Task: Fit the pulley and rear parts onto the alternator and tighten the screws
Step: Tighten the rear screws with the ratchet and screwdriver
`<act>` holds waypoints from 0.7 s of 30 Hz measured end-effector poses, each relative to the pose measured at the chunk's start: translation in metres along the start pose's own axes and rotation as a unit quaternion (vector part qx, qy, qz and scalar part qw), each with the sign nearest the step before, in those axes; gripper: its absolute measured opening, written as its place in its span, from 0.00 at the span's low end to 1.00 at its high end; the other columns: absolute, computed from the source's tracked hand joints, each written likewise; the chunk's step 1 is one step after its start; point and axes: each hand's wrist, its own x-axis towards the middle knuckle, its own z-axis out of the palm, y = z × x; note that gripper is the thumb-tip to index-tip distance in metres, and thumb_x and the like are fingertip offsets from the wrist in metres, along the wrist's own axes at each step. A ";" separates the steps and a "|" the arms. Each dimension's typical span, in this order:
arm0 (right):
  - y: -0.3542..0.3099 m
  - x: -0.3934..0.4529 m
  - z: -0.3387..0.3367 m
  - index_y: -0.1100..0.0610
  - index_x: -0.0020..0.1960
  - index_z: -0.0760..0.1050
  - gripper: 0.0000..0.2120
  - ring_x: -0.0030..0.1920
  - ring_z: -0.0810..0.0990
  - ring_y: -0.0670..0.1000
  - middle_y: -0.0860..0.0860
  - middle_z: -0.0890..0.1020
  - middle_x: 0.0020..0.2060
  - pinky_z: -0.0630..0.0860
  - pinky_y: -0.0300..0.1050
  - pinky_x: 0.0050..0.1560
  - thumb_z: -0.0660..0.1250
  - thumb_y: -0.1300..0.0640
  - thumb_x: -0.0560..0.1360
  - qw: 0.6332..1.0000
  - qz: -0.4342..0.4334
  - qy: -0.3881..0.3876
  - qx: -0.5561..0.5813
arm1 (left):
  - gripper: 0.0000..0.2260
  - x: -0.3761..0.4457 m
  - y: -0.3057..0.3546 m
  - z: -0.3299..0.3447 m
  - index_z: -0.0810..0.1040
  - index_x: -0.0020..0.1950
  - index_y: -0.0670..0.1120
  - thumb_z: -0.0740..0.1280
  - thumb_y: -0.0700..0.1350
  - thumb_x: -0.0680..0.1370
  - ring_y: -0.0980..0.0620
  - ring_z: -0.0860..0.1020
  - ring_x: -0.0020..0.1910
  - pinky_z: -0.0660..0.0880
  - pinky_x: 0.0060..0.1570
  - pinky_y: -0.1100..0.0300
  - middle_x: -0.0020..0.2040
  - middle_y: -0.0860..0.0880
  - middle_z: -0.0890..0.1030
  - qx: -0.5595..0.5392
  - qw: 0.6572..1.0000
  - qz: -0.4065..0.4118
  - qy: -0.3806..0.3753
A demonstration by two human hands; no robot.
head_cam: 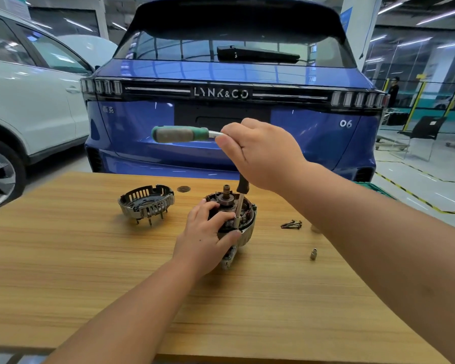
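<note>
1. Gripping the ratchet wrench [184, 134] at its head, my right hand [260, 153] has its grip closed round the tool; the green handle juts out to my left.
2. Straight below that grip, the extension bar [239, 206] runs down near-vertical, its socket end on the near rim of the alternator [243, 222] — my judgement is it sits on a screw there.
3. My left hand [208, 232] is nearer, its grip clamped over the alternator, steadying it on the counter [90, 258].
4. Further out: rear cover [145, 202] to the left, loose screws [291, 224] and a spare socket [313, 254] to the right.
5. Behind, the blue car [313, 132] reads "LYNK&CO" and "06".
</note>
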 end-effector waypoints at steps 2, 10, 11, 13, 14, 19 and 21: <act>-0.002 0.008 -0.007 0.52 0.44 0.75 0.20 0.37 0.74 0.53 0.48 0.74 0.35 0.66 0.46 0.33 0.51 0.44 0.85 0.999 0.006 -0.045 -0.007 | 0.19 0.000 -0.001 0.000 0.69 0.68 0.66 0.60 0.66 0.78 0.60 0.46 0.76 0.69 0.64 0.43 0.76 0.58 0.58 0.002 1.000 0.001 0.000; -0.014 0.038 -0.020 0.61 0.48 0.75 0.09 0.24 0.80 0.49 0.53 0.82 0.28 0.75 0.37 0.24 0.60 0.58 0.82 0.813 0.410 -0.155 0.384 | 0.21 0.001 -0.002 0.001 0.69 0.68 0.65 0.59 0.68 0.77 0.61 0.46 0.76 0.69 0.63 0.43 0.76 0.59 0.58 0.006 1.000 0.000 0.001; -0.014 0.036 -0.021 0.60 0.50 0.74 0.08 0.27 0.82 0.51 0.52 0.81 0.27 0.77 0.40 0.28 0.59 0.57 0.82 0.748 0.458 -0.139 0.460 | 0.21 0.001 -0.002 0.001 0.69 0.68 0.66 0.58 0.68 0.77 0.62 0.46 0.76 0.70 0.63 0.43 0.76 0.59 0.58 0.005 1.000 0.000 0.001; -0.011 0.029 -0.018 0.57 0.53 0.72 0.07 0.36 0.85 0.53 0.50 0.83 0.29 0.76 0.50 0.43 0.58 0.56 0.82 0.651 0.493 -0.112 0.566 | 0.20 0.001 -0.002 0.001 0.69 0.68 0.66 0.59 0.68 0.77 0.62 0.46 0.75 0.70 0.63 0.43 0.76 0.59 0.57 0.006 1.000 0.000 0.000; -0.009 0.025 -0.014 0.57 0.55 0.71 0.07 0.38 0.86 0.53 0.50 0.85 0.32 0.74 0.54 0.47 0.58 0.55 0.82 0.611 0.501 -0.089 0.606 | 0.20 0.001 -0.002 0.001 0.69 0.68 0.66 0.59 0.68 0.77 0.62 0.46 0.75 0.70 0.63 0.43 0.76 0.59 0.57 0.007 1.000 -0.001 -0.001; -0.011 0.008 0.008 0.55 0.52 0.76 0.06 0.38 0.82 0.48 0.47 0.84 0.34 0.75 0.51 0.46 0.65 0.53 0.81 0.474 0.498 0.079 0.722 | 0.20 0.001 -0.001 0.001 0.69 0.68 0.66 0.59 0.67 0.78 0.62 0.46 0.75 0.70 0.62 0.43 0.76 0.59 0.57 0.008 1.000 -0.006 0.001; -0.011 0.001 0.016 0.53 0.49 0.74 0.05 0.36 0.80 0.48 0.48 0.82 0.33 0.76 0.47 0.43 0.68 0.52 0.80 0.457 0.473 0.147 0.739 | 0.20 0.001 -0.001 0.001 0.69 0.69 0.66 0.59 0.67 0.78 0.62 0.46 0.75 0.70 0.63 0.42 0.76 0.59 0.57 0.007 1.000 -0.004 -0.001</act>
